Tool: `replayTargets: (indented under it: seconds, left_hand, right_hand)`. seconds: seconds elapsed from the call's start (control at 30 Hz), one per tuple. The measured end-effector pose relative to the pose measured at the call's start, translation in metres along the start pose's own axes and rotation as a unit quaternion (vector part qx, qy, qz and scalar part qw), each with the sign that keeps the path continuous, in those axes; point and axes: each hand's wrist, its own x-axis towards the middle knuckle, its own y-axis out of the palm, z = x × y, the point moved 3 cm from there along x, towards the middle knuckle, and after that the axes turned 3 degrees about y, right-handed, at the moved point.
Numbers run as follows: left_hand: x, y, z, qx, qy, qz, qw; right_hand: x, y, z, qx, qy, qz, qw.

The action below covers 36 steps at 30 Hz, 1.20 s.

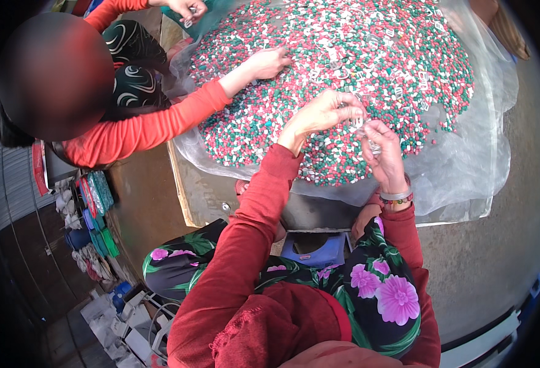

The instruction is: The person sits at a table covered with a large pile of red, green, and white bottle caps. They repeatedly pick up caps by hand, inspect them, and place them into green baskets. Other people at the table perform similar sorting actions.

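A wide heap of small red, green and white pieces (343,153), like plastic beads or pellets, lies before me. Over its near part my two hands meet. Thumb and fingertips of my left hand (326,115) pinch a small clear-white plastic piece (358,121), its exact kind too small to tell. Close beside it, my right hand (385,153) is turned palm inward, fingers curled, its fingertips at the same piece. More whitish plastic bits (375,148) show in the right palm. Bracelets circle my right wrist.
Under the heap spreads a translucent sheet (454,175) on a low table (205,196). At left a co-worker's hand (270,64) touches the heap; their other hand (187,11) holds a small white piece. A blue plastic stool (313,257) stands between my legs.
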Motion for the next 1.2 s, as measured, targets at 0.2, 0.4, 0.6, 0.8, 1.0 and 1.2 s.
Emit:
replayTargets:
  seconds: [0.2,0.4,0.6,0.8,1.0,1.2]
  left_hand:
    - [-0.031,0.043,0.07,-0.658,0.001,-0.088,0.748]
    - [-0.045,0.102,0.098,-0.745,-0.092,-0.251,0.612]
    - [-0.016,0.101,0.105,-0.785,-0.064,-0.24,0.567]
    - [0.081,-0.11,-0.032,-0.803,0.194,-0.252,0.504]
    - [0.121,-0.27,-0.153,-0.6,0.254,-0.221,0.725]
    - [0.091,-0.114,-0.029,-0.095,-0.012,-0.173,0.98]
  right_hand:
    - [-0.002,-0.009,0.02,0.016,-0.069,-0.063,0.995]
    - [-0.003,0.019,0.0,-0.447,-0.29,0.023,0.846]
    - [-0.024,0.045,0.016,-0.582,-0.415,-0.008,0.699]
    - [-0.019,0.007,0.052,-0.527,-0.396,-0.14,0.739]
    - [-0.014,-0.056,0.067,-0.487,-0.355,-0.261,0.754]
    - [0.015,-0.183,0.124,-0.636,-0.166,-0.339,0.674]
